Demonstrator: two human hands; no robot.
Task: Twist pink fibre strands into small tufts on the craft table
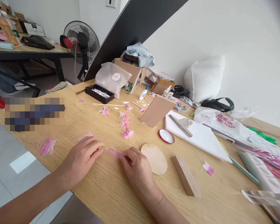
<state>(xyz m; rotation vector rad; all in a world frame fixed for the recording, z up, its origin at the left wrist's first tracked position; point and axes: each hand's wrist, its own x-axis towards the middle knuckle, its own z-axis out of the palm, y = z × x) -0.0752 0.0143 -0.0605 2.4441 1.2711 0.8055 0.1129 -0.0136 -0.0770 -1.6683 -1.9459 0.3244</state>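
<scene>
My right hand [136, 166] pinches the end of a small bundle of pink and white strands [114, 153] just above the wooden table. Left of it, my left hand [84, 157] hovers with thumb and fingertips close together; whether anything thin is between them is too small to make out. Loose pink strands [84, 137] lie behind the left hand, partly covered by it. A larger pink bundle [47, 146] rests at the table's left. Several fluffy pink tufts [127, 133] are spread farther back. Beside my right hand lies a pale round disc [154, 158].
A wooden block [186, 176], a red-rimmed lid [166, 136] and a white board with a metal clip [196, 133] lie to the right. A leaning brown board [157, 111], glue bottle [143, 92] and black tray [100, 94] stand farther back.
</scene>
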